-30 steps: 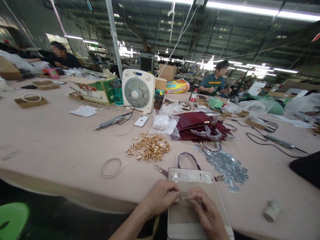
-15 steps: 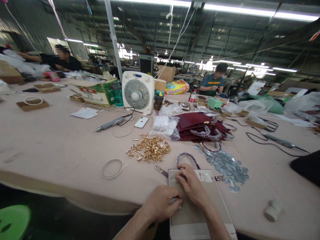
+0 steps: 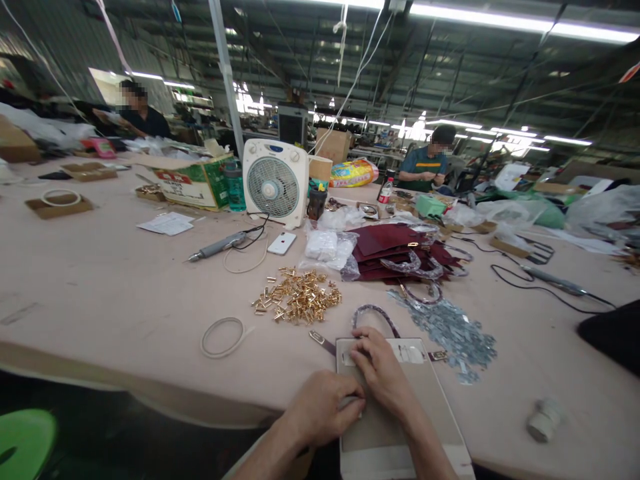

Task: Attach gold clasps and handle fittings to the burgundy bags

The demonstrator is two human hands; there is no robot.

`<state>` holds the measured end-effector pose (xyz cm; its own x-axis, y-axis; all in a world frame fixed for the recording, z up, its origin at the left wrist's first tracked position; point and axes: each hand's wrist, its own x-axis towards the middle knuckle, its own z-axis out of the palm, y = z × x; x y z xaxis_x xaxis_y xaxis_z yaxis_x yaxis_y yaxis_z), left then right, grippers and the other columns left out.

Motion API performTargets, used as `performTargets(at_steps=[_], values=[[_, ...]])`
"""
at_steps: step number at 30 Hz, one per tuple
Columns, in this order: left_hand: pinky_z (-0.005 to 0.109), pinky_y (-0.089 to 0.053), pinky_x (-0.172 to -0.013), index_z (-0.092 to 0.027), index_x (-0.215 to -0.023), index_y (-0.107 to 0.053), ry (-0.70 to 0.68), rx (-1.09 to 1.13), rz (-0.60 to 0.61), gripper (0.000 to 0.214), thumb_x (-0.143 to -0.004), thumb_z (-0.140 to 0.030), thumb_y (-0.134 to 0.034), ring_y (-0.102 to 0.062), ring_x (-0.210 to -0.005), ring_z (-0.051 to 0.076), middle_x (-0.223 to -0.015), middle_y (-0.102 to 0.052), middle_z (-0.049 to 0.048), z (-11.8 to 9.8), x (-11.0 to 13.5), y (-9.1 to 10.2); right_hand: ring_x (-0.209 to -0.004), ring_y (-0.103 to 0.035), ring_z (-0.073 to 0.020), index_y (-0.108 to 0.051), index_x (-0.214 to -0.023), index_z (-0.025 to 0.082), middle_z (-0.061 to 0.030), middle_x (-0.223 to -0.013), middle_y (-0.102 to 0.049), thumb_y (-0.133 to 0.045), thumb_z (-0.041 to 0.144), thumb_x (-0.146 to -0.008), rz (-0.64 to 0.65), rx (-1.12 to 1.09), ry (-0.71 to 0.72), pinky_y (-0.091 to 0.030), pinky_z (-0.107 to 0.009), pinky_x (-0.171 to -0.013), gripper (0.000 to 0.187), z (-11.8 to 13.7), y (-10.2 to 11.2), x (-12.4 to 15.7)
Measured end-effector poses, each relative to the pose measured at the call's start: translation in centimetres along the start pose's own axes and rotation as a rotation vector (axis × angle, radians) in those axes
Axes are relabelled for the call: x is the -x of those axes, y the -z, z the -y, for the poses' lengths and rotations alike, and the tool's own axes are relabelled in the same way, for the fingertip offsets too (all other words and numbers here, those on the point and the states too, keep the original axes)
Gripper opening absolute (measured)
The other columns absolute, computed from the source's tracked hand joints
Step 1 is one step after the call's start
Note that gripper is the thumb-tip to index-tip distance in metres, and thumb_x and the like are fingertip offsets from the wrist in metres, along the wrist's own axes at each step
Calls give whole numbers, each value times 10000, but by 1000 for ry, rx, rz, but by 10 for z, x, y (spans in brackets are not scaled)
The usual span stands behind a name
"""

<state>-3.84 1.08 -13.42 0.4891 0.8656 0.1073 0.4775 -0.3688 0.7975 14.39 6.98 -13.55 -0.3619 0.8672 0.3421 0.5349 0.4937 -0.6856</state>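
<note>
A beige-backed handbag panel (image 3: pixel 383 437) lies at the table's front edge. Its plastic-wrapped handle (image 3: pixel 376 309) arches from the far side, and straps with gold buckles stick out at both far corners. My left hand (image 3: pixel 327 403) is closed at the panel's left edge, around a small pale thing mostly hidden by the fingers. Near the panel's far left corner, my right hand (image 3: pixel 383 370) rests with bent fingers drawn together; whatever lies under the fingertips is hidden. A white patch with clear film shows right of those fingers.
Beyond the panel lie a pile of gold hardware pieces (image 3: pixel 300 297) and a spread of flat grey metal plates (image 3: pixel 460 337). Stacked dark red bag pieces (image 3: pixel 383 250), a fan (image 3: pixel 276 183), a phone (image 3: pixel 281 243) and a corded electric screwdriver (image 3: pixel 217 247) sit farther back. Two people work beyond.
Both hands and the panel stay nearly in place. The view shifts slightly. At the far left, a person has raised their head and changed posture.
</note>
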Motion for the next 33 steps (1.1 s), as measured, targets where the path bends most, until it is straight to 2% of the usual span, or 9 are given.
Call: performTargets(at_steps=[6, 8, 11, 13, 16, 19, 24, 29, 33], values=[[245, -508, -785, -249, -945, -773, -14, -3, -8, 148, -904, -225, -633, -737, -808, 191, -903, -807, 6, -2, 0, 0, -1217, -600, -291, -706, -924, 245, -100, -1258, -658, -617, 253, -966, -27, 119, 45, -485, -489, -1049, 98, -5, -7, 2], [245, -508, -780, -244, -940, -772, -13, -4, -4, 144, -900, -221, -636, -734, -805, 193, -899, -805, 12, -3, 0, 1, -1280, -565, -305, -712, -1087, 258, -105, -1347, -629, -630, 262, -966, -33, 180, 55, -464, -511, -1082, 147, -9, -9, 4], [243, -504, -777, -238, -941, -768, -15, -7, -3, 134, -901, -223, -641, -731, -813, 194, -899, -802, 17, -4, 0, 1, -1291, -551, -315, -628, -1342, 272, -108, -1365, -635, -637, 272, -974, -69, 281, 61, -450, -522, -1089, 368, -15, -15, 6], [235, -496, -769, -237, -934, -763, -20, -7, -5, 131, -894, -207, -642, -727, -808, 186, -895, -799, 9, -3, 0, 0, -1220, -586, -302, -644, -1319, 269, -95, -1286, -681, -622, 275, -990, -97, 340, 58, -461, -496, -1058, 330, -18, -19, 5], [223, -482, -752, -237, -920, -758, -29, 10, -14, 138, -891, -184, -634, -716, -792, 170, -878, -789, -5, -2, 2, -2, -1112, -621, -272, -711, -1169, 260, -70, -1167, -724, -570, 259, -1022, -137, 402, 26, -470, -439, -1001, 204, -18, -25, 0], [218, -477, -769, -238, -957, -760, -35, 76, -46, 160, -923, -195, -609, -708, -808, 161, -890, -783, -5, -2, 6, -3, -1056, -634, -260, -731, -1119, 252, -62, -1099, -743, -540, 236, -1034, -180, 442, -12, -467, -410, -961, 210, -15, -29, -4], [233, -478, -791, -209, -974, -762, -9, 265, -183, 200, -978, -276, -574, -679, -827, 170, -899, -766, 26, -2, 7, 1, -1029, -641, -259, -734, -1130, 234, -73, -1075, -753, -526, 240, -1037, -240, 476, -8, -467, -390, -937, 228, -11, -31, -6], [248, -511, -771, -172, -987, -735, 102, 541, -387, 283, -988, -421, -600, -682, -813, 180, -891, -761, 53, 3, 14, 7, -1036, -650, -257, -733, -1133, 231, -79, -1082, -756, -506, 252, -1038, -260, 470, 3, -471, -386, -931, 247, -11, -30, -3], [287, -545, -892, -174, -1036, -745, 184, 619, -516, 327, -974, -471, -622, -708, -1054, 235, -1130, -773, 112, 6, 36, 14, -1044, -656, -262, -734, -1137, 228, -84, -1096, -758, -486, 283, -1046, -257, 451, 15, -475, -403, -943, 269, -13, -29, -1]])
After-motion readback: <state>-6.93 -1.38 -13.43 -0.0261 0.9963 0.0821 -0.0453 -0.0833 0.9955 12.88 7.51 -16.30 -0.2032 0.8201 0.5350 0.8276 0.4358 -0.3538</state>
